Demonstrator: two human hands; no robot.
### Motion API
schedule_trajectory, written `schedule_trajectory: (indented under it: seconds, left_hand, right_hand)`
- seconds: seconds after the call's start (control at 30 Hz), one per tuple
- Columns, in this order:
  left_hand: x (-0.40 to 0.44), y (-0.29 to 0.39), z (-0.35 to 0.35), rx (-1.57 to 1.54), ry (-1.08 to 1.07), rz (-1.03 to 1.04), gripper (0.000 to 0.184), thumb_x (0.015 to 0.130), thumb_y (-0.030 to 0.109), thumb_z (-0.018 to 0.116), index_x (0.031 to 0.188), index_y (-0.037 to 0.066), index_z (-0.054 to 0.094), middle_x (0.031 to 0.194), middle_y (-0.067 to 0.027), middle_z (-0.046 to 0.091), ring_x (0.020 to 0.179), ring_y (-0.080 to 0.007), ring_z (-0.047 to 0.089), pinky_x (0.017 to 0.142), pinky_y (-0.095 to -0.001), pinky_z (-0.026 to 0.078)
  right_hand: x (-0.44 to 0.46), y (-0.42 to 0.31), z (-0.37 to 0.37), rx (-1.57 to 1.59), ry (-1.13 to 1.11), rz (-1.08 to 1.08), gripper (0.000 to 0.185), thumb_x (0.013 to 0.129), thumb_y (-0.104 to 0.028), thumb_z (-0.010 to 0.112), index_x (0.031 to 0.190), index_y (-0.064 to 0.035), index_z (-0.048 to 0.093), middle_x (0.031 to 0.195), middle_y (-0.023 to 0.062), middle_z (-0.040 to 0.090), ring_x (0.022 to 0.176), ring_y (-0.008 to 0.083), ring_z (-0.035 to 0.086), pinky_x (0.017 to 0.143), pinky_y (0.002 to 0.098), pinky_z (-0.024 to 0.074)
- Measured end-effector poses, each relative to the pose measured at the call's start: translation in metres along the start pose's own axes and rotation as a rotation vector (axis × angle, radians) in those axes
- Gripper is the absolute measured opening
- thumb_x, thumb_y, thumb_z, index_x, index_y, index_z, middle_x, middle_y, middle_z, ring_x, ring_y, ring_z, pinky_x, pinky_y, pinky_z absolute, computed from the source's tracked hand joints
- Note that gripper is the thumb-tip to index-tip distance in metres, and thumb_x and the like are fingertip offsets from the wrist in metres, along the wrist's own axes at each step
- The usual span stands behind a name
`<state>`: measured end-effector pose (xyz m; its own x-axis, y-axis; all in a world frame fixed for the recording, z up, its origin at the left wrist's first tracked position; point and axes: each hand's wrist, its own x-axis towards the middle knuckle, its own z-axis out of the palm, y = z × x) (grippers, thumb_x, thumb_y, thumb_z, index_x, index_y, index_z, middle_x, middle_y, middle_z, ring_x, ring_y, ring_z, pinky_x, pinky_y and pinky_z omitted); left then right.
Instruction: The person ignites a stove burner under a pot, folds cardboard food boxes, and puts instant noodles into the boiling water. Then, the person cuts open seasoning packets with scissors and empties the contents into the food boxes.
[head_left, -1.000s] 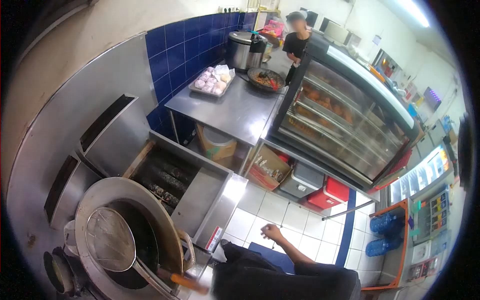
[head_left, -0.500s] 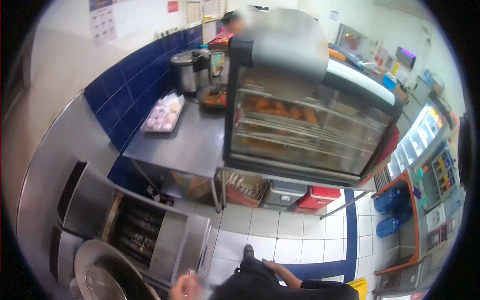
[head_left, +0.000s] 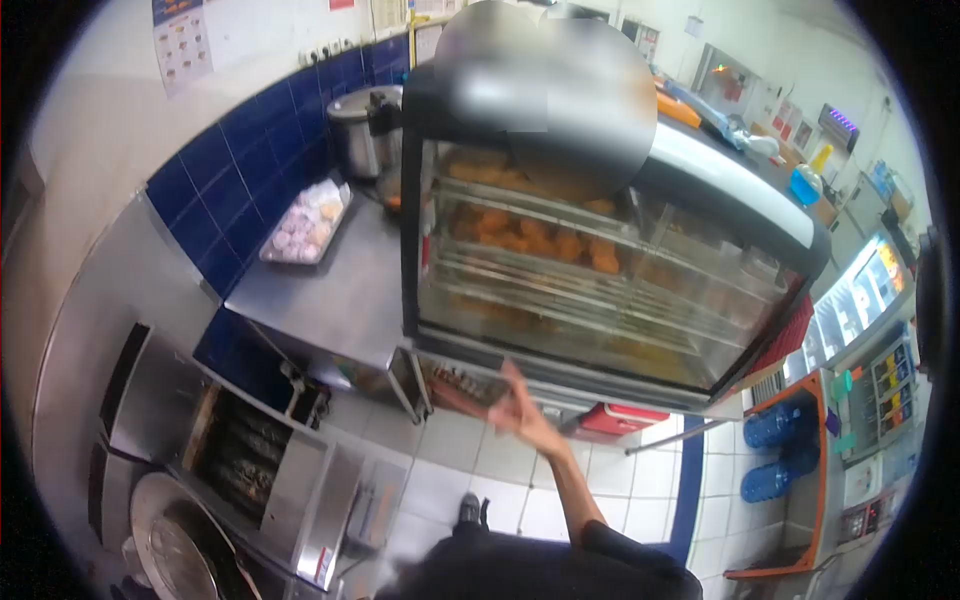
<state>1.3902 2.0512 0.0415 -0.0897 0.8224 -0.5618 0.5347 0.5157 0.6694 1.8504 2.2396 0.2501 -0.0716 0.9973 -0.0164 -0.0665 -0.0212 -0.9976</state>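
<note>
My right hand (head_left: 522, 415) is raised in front of the lower edge of a glass display cabinet (head_left: 600, 290), fingers apart and slightly blurred, holding nothing. Fried food pieces (head_left: 540, 237) lie on the cabinet's upper shelves behind the glass. Below the hand a box of small items (head_left: 465, 385) and a red cooler (head_left: 628, 418) stand under the cabinet. My left hand is out of the frame.
A steel table (head_left: 330, 300) at left holds a tray of wrapped items (head_left: 308, 225) and a large steel pot (head_left: 362, 140). A wok with a strainer (head_left: 180, 550) is at lower left, beside a fryer unit (head_left: 240, 450). Blue water bottles (head_left: 772, 427) stand at right.
The view has turned and come closer to the cabinet. My right hand has risen from near my body toward the cabinet's lower edge. My left hand has left the view.
</note>
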Motion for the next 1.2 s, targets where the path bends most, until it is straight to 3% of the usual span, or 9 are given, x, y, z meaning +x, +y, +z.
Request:
schedule_trajectory:
  seconds: [0.23,0.27,0.37,0.47,0.5,0.63,0.67,0.83,1.2]
  left_hand:
    - [-0.088,-0.219,0.022,0.41,0.243,-0.078,0.026,0.074,0.026,0.073,0.09,0.008,0.065,0.077,-0.009,0.065,0.071,-0.0312,0.063,0.059,-0.0453,0.05]
    - [-0.101,-0.245,0.033,0.523,0.263,-0.017,0.027,0.073,0.026,0.073,0.091,0.008,0.065,0.078,-0.0091,0.066,0.072,-0.032,0.063,0.06,-0.0459,0.05]
    - [-0.129,-0.3,0.07,0.546,0.544,0.386,0.031,0.071,0.023,0.075,0.096,0.008,0.065,0.081,-0.0098,0.065,0.078,-0.0328,0.063,0.064,-0.0472,0.05]
    - [-0.153,-0.323,0.112,0.495,0.571,0.244,0.028,0.08,0.029,0.064,0.097,0.007,0.067,0.086,-0.0138,0.067,0.08,-0.0334,0.063,0.068,-0.0456,0.049]
    - [-0.201,-0.242,0.078,-0.393,0.423,-0.192,0.027,0.083,0.031,0.058,0.092,0.007,0.068,0.086,-0.0141,0.067,0.085,-0.0323,0.063,0.072,-0.0455,0.049]
    - [-0.27,-0.267,0.083,-0.398,0.737,-0.436,0.03,0.084,0.032,0.053,0.085,0.006,0.067,0.092,-0.0196,0.067,0.09,-0.0382,0.063,0.079,-0.0481,0.049]
    - [-0.28,-0.291,0.088,-0.407,0.76,-0.504,0.033,0.085,0.034,0.052,0.086,0.005,0.067,0.092,-0.0208,0.067,0.089,-0.0396,0.063,0.079,-0.0489,0.049]
    - [-0.344,-0.347,0.036,-0.53,0.874,-0.643,0.033,0.086,0.033,0.052,0.096,0.008,0.07,0.094,-0.0217,0.068,0.093,-0.0382,0.065,0.083,-0.047,0.051]
    - [-0.427,-0.481,-0.312,-0.144,1.265,-0.588,0.026,0.088,0.03,0.052,0.09,0.012,0.072,0.083,-0.0165,0.069,0.083,-0.0361,0.067,0.077,-0.0476,0.053]
  right_hand:
    - [-0.016,-0.2,0.041,0.136,0.114,-0.639,0.091,0.087,-0.033,0.067,0.154,-0.0108,0.01,0.074,0.007,0.057,0.067,0.0116,0.054,0.059,0.0255,0.0468]
    - [-0.016,-0.194,0.052,0.113,0.077,-0.62,0.069,0.093,-0.038,0.06,0.147,-0.0043,0.033,0.073,0.005,0.056,0.068,0.0107,0.053,0.064,0.0247,0.0446]
    - [0.0,-0.107,0.075,-0.015,-0.083,-0.213,0.051,0.097,-0.04,0.053,0.128,0.0008,0.054,0.076,0.0034,0.058,0.07,0.0118,0.056,0.068,0.0263,0.045]
    - [-0.012,0.106,0.096,-0.773,-0.121,-0.083,0.033,0.1,-0.031,0.049,0.111,-0.0038,0.064,0.071,0.0064,0.06,0.057,0.0151,0.054,0.051,0.0333,0.0425]
    - [-0.033,0.225,0.078,-1.463,-0.219,-0.396,0.032,0.096,-0.032,0.054,0.111,-0.005,0.063,0.07,0.01,0.061,0.059,0.0231,0.058,0.05,0.0391,0.0452]
    - [-0.182,0.31,0.217,-0.936,-0.747,0.885,0.046,0.09,-0.048,0.058,0.119,-0.012,0.063,0.085,0.006,0.068,0.077,0.0178,0.066,0.062,0.0365,0.0536]
    - [-0.212,0.317,0.244,-0.938,-0.829,0.957,0.045,0.09,-0.047,0.058,0.117,-0.0112,0.064,0.087,0.0057,0.068,0.077,0.0175,0.065,0.062,0.0357,0.0531]
    - [-0.254,0.339,0.362,-0.711,-1.414,0.523,0.043,0.088,-0.044,0.058,0.11,-0.0074,0.066,0.094,0.0042,0.065,0.075,0.0161,0.062,0.064,0.032,0.0507]
    - [-0.337,0.327,0.436,-0.608,-0.809,0.723,0.032,0.094,-0.028,0.052,0.112,-0.0036,0.059,0.094,0.0147,0.069,0.075,0.0243,0.069,0.059,0.0354,0.0551]
